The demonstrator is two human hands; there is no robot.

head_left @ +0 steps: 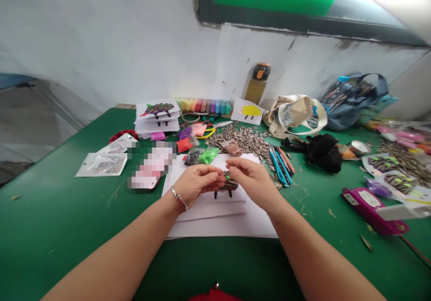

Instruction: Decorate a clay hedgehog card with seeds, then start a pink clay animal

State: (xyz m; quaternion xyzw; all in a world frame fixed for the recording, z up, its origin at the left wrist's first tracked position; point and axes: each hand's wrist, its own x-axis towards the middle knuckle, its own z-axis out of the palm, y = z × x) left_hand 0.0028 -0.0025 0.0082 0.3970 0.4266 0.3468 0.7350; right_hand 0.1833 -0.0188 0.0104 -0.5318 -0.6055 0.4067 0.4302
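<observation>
My left hand (198,182) and my right hand (252,180) meet over a sheet of white paper (215,229). Thumb and fingers of each are pinched together; whatever lies between the fingertips is too small to make out. Just below them is a seed picture (230,184), partly covered by the hands, with dark striped sunflower seeds, a bit of green and two black legs. Beyond the fingers lie soft clay packets: green (209,155), black (194,156), red (184,145) and brown (231,148).
Loose sunflower seeds (242,137) spread behind the paper. Pens and a blue cutter (279,166) lie to the right, near a black cloth item (323,153) and a purple glue gun-like device (373,211). A bottle (257,85) stands by the wall; stacked pictures (156,112) are at back left.
</observation>
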